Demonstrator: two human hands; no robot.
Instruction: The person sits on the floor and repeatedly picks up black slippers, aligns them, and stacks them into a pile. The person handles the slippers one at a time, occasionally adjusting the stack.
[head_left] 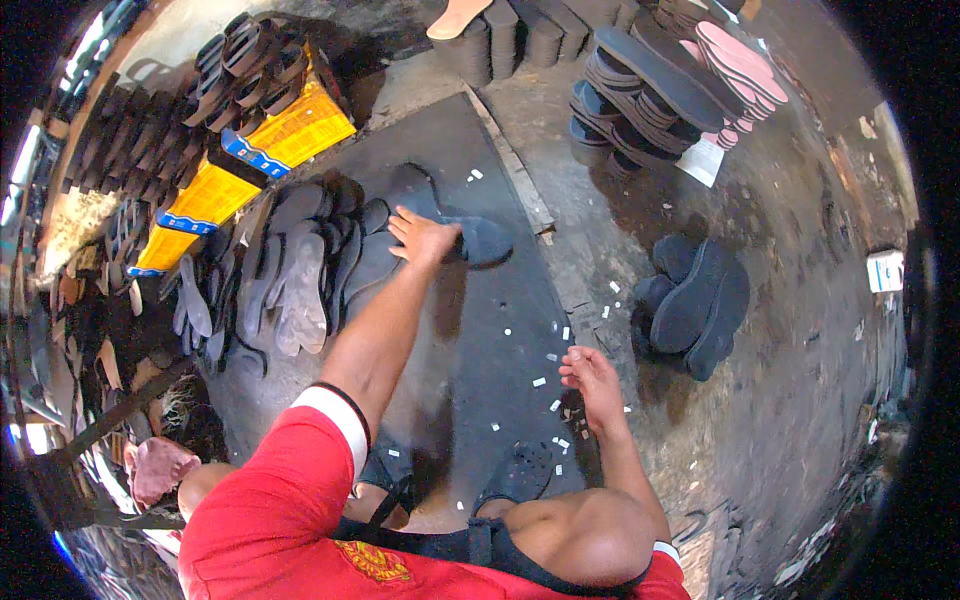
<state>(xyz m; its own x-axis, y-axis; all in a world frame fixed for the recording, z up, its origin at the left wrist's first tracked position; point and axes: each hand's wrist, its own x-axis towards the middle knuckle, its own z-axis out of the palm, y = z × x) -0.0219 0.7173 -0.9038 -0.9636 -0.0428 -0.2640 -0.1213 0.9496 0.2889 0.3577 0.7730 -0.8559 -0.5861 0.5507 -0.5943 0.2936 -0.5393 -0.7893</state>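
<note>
My left hand reaches forward over the dark mat, fingers spread, palm down. Its thumb side touches or nearly touches a dark shoe sole, and its fingertips lie over the edge of neighbouring soles. My right hand hovers at the mat's right side, fingers curled toward the thumb; whatever they may pinch is too small to make out. Small white tags lie scattered around and below it. Left of my left hand, many black soles overlap in a spread pile.
A stack of dark soles stands on the floor at right, with taller bundled soles and pink soles behind. Yellow-and-blue sacking borders the sandals at left. A wooden strip edges the mat.
</note>
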